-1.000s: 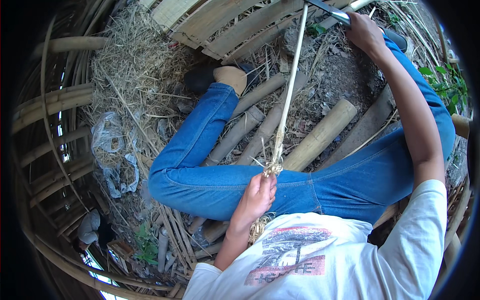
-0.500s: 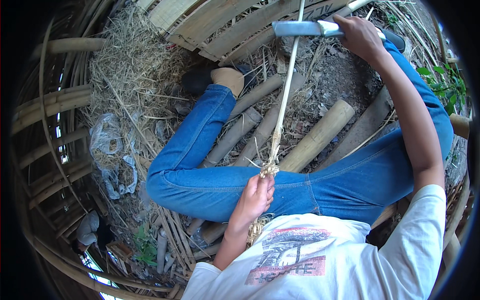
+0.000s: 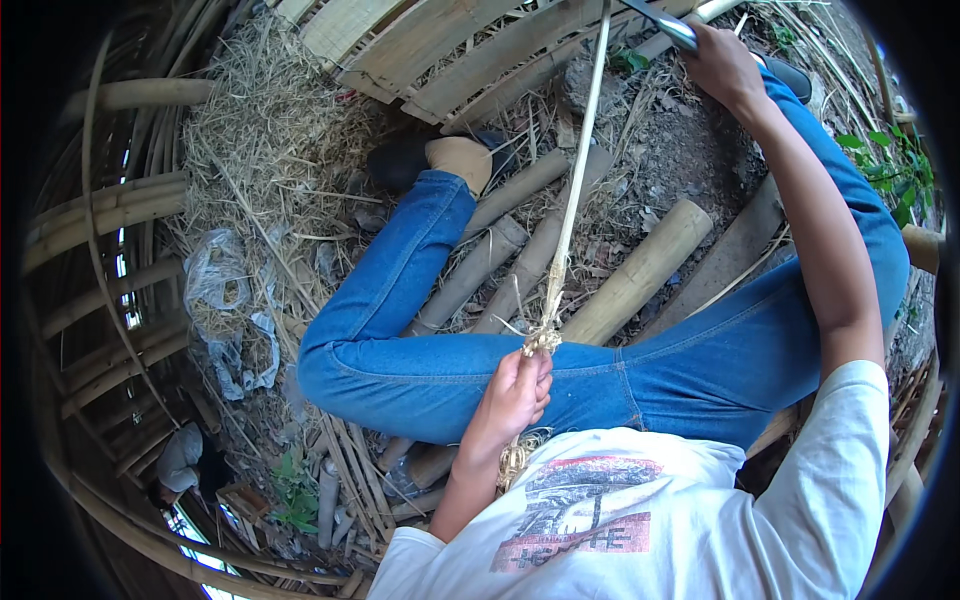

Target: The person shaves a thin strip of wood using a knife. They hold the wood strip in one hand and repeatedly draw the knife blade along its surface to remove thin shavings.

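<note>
A long, thin bamboo stick runs from my lap up past the top edge, pale and stripped along its length. Its lower end carries a clump of curled shavings, just above my left hand, whose fingers are wrapped round the stick over my thigh. Another bundle of curls shows beside my left wrist. My right hand, arm stretched far out, grips a large knife by its handle. The blade points up and left, close to the far part of the stick; its tip lies at the top edge.
Cut bamboo poles lie under and between my legs. Wooden slats stand beyond my foot. Dry straw and a clear plastic bag are at the left, before a bamboo wall. Green leaves grow at the right.
The knife has moved up and away from me along the stick, and its blade has turned from lying level across the stick to slanting upward. My left hand stays in place.
</note>
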`<state>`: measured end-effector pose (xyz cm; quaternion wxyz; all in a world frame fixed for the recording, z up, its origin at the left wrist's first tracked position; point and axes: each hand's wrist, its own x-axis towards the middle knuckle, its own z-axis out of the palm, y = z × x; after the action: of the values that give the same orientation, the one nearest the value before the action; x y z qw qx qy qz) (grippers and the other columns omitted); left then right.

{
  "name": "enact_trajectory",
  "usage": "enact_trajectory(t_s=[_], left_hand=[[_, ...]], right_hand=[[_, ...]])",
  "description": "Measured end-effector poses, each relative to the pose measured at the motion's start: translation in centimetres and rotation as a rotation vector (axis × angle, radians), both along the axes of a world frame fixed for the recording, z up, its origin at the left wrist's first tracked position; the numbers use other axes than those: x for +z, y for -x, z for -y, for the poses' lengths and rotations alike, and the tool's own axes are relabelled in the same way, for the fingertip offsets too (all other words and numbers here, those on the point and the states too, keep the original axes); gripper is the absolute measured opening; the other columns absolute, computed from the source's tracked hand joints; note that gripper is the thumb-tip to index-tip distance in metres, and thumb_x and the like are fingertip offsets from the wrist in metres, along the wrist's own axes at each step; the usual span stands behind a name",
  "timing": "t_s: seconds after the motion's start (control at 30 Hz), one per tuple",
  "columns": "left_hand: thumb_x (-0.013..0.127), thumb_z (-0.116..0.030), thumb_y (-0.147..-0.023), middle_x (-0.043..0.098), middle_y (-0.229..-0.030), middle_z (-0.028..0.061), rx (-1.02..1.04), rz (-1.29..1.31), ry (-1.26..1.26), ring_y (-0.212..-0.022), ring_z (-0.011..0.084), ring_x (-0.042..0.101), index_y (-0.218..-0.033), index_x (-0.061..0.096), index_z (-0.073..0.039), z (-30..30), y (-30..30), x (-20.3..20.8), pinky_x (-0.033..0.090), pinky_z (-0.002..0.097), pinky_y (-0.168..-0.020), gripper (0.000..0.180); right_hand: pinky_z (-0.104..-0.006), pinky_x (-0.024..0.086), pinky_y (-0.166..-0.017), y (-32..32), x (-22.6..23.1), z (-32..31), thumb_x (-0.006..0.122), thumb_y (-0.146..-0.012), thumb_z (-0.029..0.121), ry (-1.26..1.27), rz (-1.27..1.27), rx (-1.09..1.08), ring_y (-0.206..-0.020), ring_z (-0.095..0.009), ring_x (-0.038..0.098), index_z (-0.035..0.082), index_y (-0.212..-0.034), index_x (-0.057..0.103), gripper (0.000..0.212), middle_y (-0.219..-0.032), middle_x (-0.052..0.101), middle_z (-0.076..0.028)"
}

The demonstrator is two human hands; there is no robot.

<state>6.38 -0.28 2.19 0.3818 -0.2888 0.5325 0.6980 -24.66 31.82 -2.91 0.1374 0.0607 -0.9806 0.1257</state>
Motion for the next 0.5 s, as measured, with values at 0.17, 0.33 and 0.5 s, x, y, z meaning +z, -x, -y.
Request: enact_trajectory(t_s=[0.17,0.33,0.5], left_hand=[[0.031,-0.037,-0.099,0.026,-0.052,-0.0076,0.014,-0.001,-0.004,-0.039,0.0012,0.02,-0.074,0.035,-0.013,-0.1,0.1,0.2,0.015,0.0192,-0.034,0.035],[0.031,-0.035,-0.1,0.025,-0.052,-0.0075,0.021,0.042,-0.05,-0.039,0.0014,0.02,-0.074,0.035,-0.013,0.2,0.0,-0.2,0.015,0.0198,-0.034,0.034],[0.031,-0.033,-0.1,0.025,-0.053,-0.0074,0.042,-0.009,-0.005,-0.04,0.0015,0.02,-0.074,0.035,-0.013,-0.5,0.2,-0.1,0.014,0.0201,-0.035,0.033]], right_hand=[[-0.0476,0.046,-0.064,-1.5,1.0,-0.8,0.06,-0.065,0.008,-0.072,-0.101,0.291,-0.071,-0.038,0.059,0.006,-0.086,0.056,0.022,-0.068,0.059,-0.017],[-0.0479,0.044,-0.063,-3.2,1.8,1.8,0.059,-0.059,0.005,0.106,-0.023,0.493,-0.071,-0.041,0.056,0.004,-0.078,0.055,0.019,-0.067,0.056,-0.019],[-0.0476,0.044,-0.063,-4.6,3.9,3.7,0.06,-0.059,0.004,0.051,0.129,0.57,-0.069,-0.039,0.056,0.004,-0.075,0.055,0.017,-0.065,0.056,-0.018]])
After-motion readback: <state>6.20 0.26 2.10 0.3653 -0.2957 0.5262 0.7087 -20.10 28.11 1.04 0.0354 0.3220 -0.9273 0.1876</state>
